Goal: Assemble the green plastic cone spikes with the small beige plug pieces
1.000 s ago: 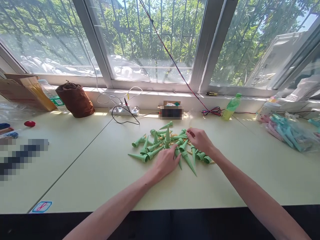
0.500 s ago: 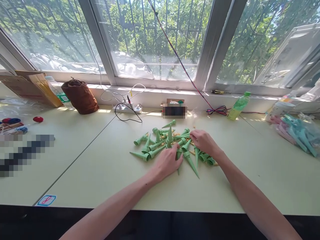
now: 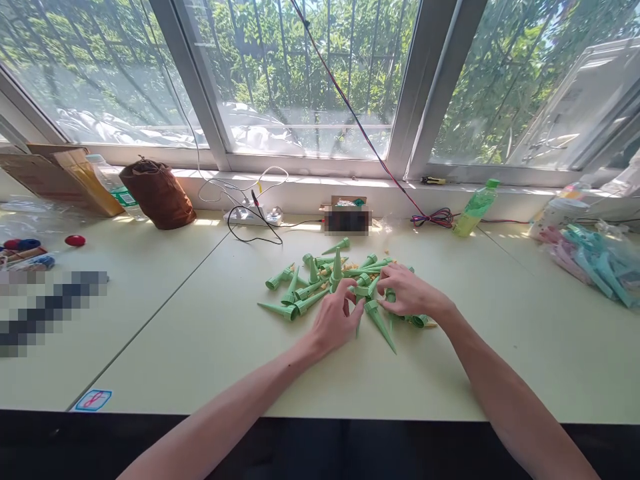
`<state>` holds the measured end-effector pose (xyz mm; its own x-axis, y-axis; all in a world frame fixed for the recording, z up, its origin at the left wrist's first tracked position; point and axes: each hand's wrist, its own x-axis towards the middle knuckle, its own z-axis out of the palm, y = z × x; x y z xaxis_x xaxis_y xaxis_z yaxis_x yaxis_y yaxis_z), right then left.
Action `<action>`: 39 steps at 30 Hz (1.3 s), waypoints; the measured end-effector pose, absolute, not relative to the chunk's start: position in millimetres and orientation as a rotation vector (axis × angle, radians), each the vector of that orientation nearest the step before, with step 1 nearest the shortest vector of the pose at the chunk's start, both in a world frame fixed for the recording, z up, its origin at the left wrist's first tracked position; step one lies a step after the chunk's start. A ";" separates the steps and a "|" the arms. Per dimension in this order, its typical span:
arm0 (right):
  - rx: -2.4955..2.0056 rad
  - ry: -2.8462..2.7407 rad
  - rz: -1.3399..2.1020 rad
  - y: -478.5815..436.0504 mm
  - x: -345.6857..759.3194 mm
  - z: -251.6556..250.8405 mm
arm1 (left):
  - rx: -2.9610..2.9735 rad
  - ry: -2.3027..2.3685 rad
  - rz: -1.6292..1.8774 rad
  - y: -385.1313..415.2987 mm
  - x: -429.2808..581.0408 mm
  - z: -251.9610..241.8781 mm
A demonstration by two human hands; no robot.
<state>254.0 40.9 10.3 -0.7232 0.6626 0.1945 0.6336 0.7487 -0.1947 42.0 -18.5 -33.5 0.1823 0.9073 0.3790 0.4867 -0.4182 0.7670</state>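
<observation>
Green plastic plant watering spikes [image 3: 380, 325] lie in a loose pile, with small yellowish pieces [image 3: 350, 265] among them. My left hand [image 3: 337, 317] grips one spike [image 3: 361, 291] between thumb and fingers, its wide end up and its narrow tip pointing down. My right hand [image 3: 413, 292] is at the right side of the pile, fingers and thumb curled. What it pinches, if anything, is hidden among the green parts. Just beyond my left hand, another spike [image 3: 337, 263] stands point up.
Behind the pile are a small box [image 3: 347, 220], a power strip with cables [image 3: 250, 215] and a green bottle [image 3: 475, 210]. A brown bag [image 3: 157, 193] stands at the left back; a plastic bag of coloured parts [image 3: 595, 260] lies at the right.
My right hand has come nearer to my left hand and a little lower, away from the spike tip it was at. The left hand's grip has loosened slightly, fingers more arched.
</observation>
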 end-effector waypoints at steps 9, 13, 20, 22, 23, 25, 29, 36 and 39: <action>-1.003 -2.738 0.166 42.8 250.3 1.1 | 1.816 1.098 1.213 -21.0 43.5 -27.2; -1.012 -2.672 0.114 44.8 247.0 -1.9 | 1.681 1.044 1.203 -21.1 44.7 -26.7; -1.084 -2.404 0.012 44.6 236.9 -3.1 | 1.728 1.005 1.178 -22.6 44.2 -26.8; -1.075 -2.323 0.008 42.5 233.1 -3.1 | 1.785 1.023 1.181 -23.7 44.4 -27.1; -1.063 -2.291 0.020 41.1 231.0 -3.2 | 1.813 1.036 1.186 -24.2 44.6 -27.2; -1.022 -2.246 0.061 38.2 226.9 -4.1 | 1.857 1.058 1.195 -25.0 45.0 -27.3; -0.935 -2.214 0.089 33.2 219.9 -7.3 | 1.909 1.090 1.212 -25.5 45.7 -26.7; -0.861 -2.176 0.042 30.9 214.6 -10.2 | 1.794 1.068 1.270 -23.9 46.4 -27.5; -0.836 -2.146 0.055 31.1 214.3 -12.5 | 1.684 1.004 1.301 -23.2 47.2 -28.1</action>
<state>214.3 31.1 -12.5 -0.4495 0.5818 0.6779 0.5462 0.7794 -0.3068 47.2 -23.2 -28.1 0.1684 0.9127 0.3723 0.1280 -0.3947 0.9098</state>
